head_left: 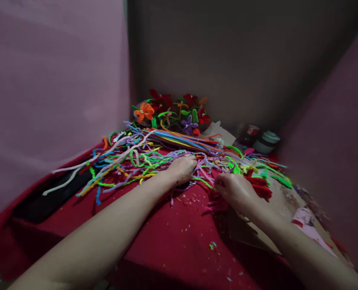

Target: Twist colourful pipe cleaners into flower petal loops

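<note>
A tangled pile of pipe cleaners (pixel 130 163) in many colours spreads over a red cloth. My left hand (pixel 182 168) is at the near edge of the pile, its fingers curled; what they hold, if anything, is hidden. To its right, my right hand (pixel 233 190) is closed in a pinch. A green pipe cleaner (pixel 203 182) runs between the hands, its right end meeting my right fingertips. Close by, a pink pipe cleaner (pixel 205 174) slants toward the same hand. Red fuzzy pieces (pixel 259 185) lie just beyond my right hand, and pink ones (pixel 217 205) below it.
Fuzzy flowers, among them an orange flower (pixel 144 112), stand at the back before a bundle of straight pipe cleaners (pixel 182 139). A lidded cup (pixel 266 143) and a dark bottle (pixel 249 135) are back right. Cardboard (pixel 248 231) lies under my right forearm. Scraps dot the red cloth (pixel 173 241).
</note>
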Tool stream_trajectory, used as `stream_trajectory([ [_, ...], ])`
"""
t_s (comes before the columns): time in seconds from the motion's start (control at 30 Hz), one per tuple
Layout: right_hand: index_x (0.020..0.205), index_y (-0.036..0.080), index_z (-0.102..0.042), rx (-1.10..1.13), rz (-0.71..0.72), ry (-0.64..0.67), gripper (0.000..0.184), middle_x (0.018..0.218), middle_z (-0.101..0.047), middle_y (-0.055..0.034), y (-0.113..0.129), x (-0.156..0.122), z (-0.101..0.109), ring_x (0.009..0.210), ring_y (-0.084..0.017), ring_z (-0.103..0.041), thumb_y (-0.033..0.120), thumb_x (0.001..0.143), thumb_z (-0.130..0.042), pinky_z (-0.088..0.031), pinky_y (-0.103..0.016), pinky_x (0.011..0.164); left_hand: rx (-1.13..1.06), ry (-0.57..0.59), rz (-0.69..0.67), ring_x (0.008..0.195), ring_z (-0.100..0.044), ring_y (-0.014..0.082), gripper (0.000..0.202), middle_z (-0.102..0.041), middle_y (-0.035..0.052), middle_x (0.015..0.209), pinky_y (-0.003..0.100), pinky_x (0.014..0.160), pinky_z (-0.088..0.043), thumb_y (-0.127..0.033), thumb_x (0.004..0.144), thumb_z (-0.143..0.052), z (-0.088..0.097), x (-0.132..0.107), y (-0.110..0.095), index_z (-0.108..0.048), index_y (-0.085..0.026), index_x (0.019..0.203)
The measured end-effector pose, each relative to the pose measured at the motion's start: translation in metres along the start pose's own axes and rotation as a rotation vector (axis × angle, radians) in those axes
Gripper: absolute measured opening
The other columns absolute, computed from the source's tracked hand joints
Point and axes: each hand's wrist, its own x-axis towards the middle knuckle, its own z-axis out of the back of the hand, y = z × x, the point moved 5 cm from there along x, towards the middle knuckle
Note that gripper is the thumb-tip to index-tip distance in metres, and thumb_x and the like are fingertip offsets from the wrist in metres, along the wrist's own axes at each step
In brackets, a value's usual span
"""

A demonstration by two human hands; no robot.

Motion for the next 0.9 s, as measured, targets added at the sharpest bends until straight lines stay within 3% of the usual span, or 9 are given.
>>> stream_trajectory([
  [0.23,0.086,0.025,-0.063,-0.1,-0.07,-0.023,0.021,0.082,-0.066,-0.0051,-0.008,-0.014,-0.013,0.07,-0.02,-0.062,0.029,0.083,-0.043,-0.028,-0.024,0.049,0.04,0.017,-0.002,0.085,-0.058,0.0213,0.02,-0.061,0.0122,0.091,0.032,0.075,-0.047,-0.014,0.078,-0.043,0.001,-0.001,-0.004,-0.061,-0.01,0.085],
  [0.47,0.101,0.021,-0.054,0.025,-0.118,-0.046,0.023,0.08,-0.066,-0.0055,-0.014,-0.012,-0.014,0.07,-0.021,-0.062,0.027,0.079,-0.049,-0.032,-0.025,0.052,0.056,0.02,-0.002,0.083,-0.058,0.0205,0.021,-0.06,0.0113,0.091,0.032,0.075,-0.047,-0.013,0.081,-0.039,-0.002,-0.002,-0.004,-0.06,-0.01,0.085],
  [0.63,0.094,0.019,-0.057,0.1,-0.073,-0.084,0.018,0.078,-0.066,-0.0052,-0.014,-0.015,-0.012,0.069,-0.019,-0.062,0.024,0.079,-0.048,-0.036,-0.025,0.055,0.05,0.017,0.012,0.085,-0.058,0.0189,0.021,-0.059,0.0103,0.093,0.031,0.077,-0.048,-0.012,0.081,-0.039,0.0,-0.003,-0.004,-0.059,-0.011,0.086],
  [0.77,0.089,0.018,-0.061,0.143,0.072,-0.281,0.02,0.087,-0.065,-0.0072,-0.012,-0.024,0.001,0.074,-0.018,-0.061,0.023,0.082,-0.043,-0.04,-0.025,0.06,-0.051,-0.164,0.005,0.101,-0.052,0.0201,0.026,-0.054,0.012,0.109,0.031,0.087,-0.046,-0.006,0.078,-0.041,0.016,-0.006,-0.012,-0.055,-0.012,0.1],
  [0.9,0.083,0.018,-0.061,0.114,0.183,-0.509,0.022,0.079,-0.064,-0.0059,-0.016,-0.033,0.017,0.066,-0.017,-0.06,0.025,0.084,-0.04,-0.041,-0.026,0.059,-0.163,-0.381,-0.044,0.117,-0.041,0.0216,0.035,-0.046,0.0133,0.12,0.036,0.099,-0.038,-0.002,0.077,-0.039,0.034,-0.011,-0.025,-0.048,-0.012,0.109],
])
